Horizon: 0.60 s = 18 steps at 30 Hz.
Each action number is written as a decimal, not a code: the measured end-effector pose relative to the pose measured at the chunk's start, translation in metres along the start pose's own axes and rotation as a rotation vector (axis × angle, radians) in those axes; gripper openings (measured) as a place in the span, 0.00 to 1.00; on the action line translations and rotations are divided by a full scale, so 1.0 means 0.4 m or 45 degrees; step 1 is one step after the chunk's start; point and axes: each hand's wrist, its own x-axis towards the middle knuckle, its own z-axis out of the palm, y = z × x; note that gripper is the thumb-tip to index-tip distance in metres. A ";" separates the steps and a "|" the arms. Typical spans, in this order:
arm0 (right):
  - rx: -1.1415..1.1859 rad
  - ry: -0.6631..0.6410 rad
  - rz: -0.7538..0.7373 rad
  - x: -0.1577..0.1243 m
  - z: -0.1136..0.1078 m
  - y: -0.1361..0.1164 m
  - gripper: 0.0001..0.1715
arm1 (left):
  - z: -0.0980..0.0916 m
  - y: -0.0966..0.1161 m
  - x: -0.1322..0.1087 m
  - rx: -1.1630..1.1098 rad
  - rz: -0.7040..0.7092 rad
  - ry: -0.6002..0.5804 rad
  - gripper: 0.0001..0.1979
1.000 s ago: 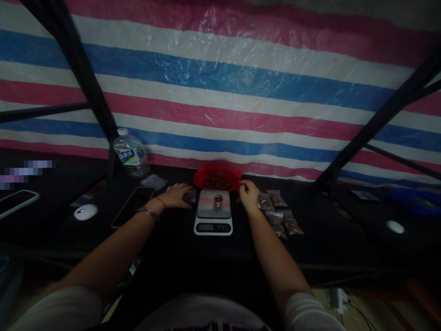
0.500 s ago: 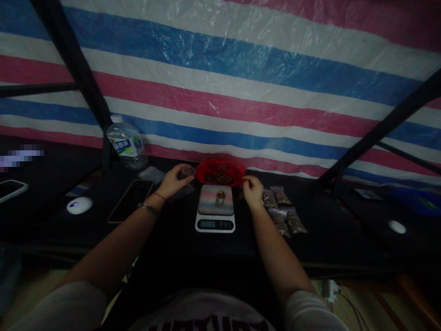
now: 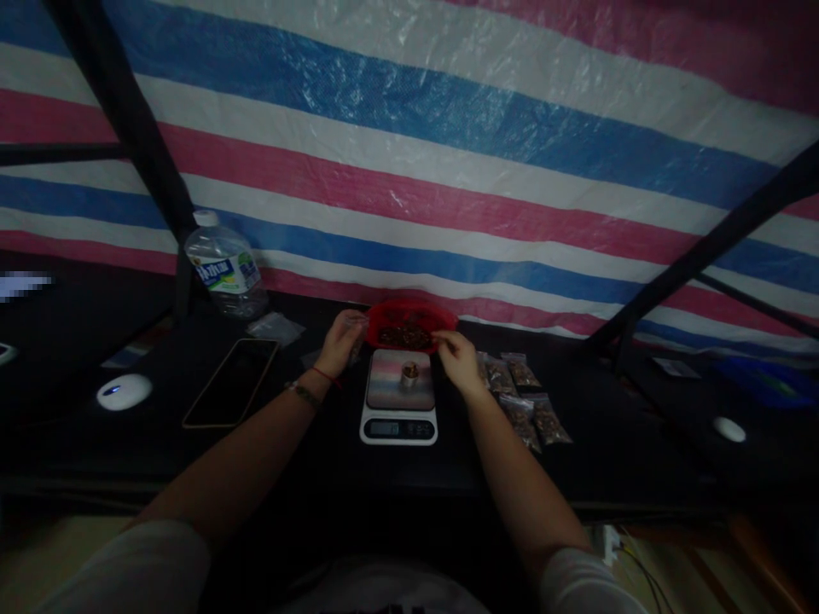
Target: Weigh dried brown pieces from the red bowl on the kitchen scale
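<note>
Left hand (image 3: 342, 341) grips a small clear plastic cup (image 3: 356, 321) at the red plastic bowl's (image 3: 384, 315) nine o'clock rim. Right hand (image 3: 458, 362), fingers pinched, hovers at the bowl's four o'clock; whether it holds anything, cannot tell. White digital scale (image 3: 398, 396) carries a small metal cup (image 3: 409, 373), at the bowl's six o'clock.

A kitchen scale (image 3: 397, 398) sits on the table (image 3: 320, 460), straight ahead of the person, with 1 small cup (image 3: 409, 373) on its platform. Just behind the scale lies a bowl (image 3: 409, 324) holding loose bits. The left hand (image 3: 342, 343) is at the bowl's left edge, the right hand (image 3: 459, 362) at its right edge. Right of the scale lie 4 filled bags (image 3: 521, 396) in a cluster. To the left lies a phone (image 3: 231, 392), farther left a computer mouse (image 3: 124, 391), and behind the phone stands a water bottle (image 3: 221, 267). Behind everything hangs a tarpaulin (image 3: 448, 145).
</note>
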 end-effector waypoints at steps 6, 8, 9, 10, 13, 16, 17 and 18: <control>-0.287 -0.608 -0.197 0.129 0.089 -0.012 0.16 | -0.010 0.018 -0.015 0.130 0.101 -0.128 0.19; -0.354 -0.786 -0.183 0.162 0.123 -0.012 0.16 | -0.010 0.025 -0.018 0.202 0.164 -0.209 0.18; -0.361 -0.861 -0.183 0.173 0.139 -0.013 0.16 | -0.010 0.027 -0.019 0.231 0.181 -0.236 0.17; -0.356 -0.925 -0.194 0.182 0.155 -0.013 0.15 | -0.010 0.029 -0.020 0.259 0.185 -0.255 0.17; -0.319 -1.039 -0.247 0.196 0.198 -0.015 0.14 | -0.012 0.030 -0.021 0.314 0.163 -0.280 0.17; -0.310 -1.080 -0.241 0.199 0.225 -0.013 0.12 | -0.014 0.028 -0.020 0.326 0.168 -0.281 0.16; -0.305 -1.078 -0.234 0.200 0.228 -0.011 0.12 | -0.014 0.027 -0.019 0.330 0.172 -0.280 0.15; -0.291 -1.076 -0.230 0.200 0.227 -0.008 0.12 | -0.014 0.027 -0.019 0.333 0.176 -0.280 0.15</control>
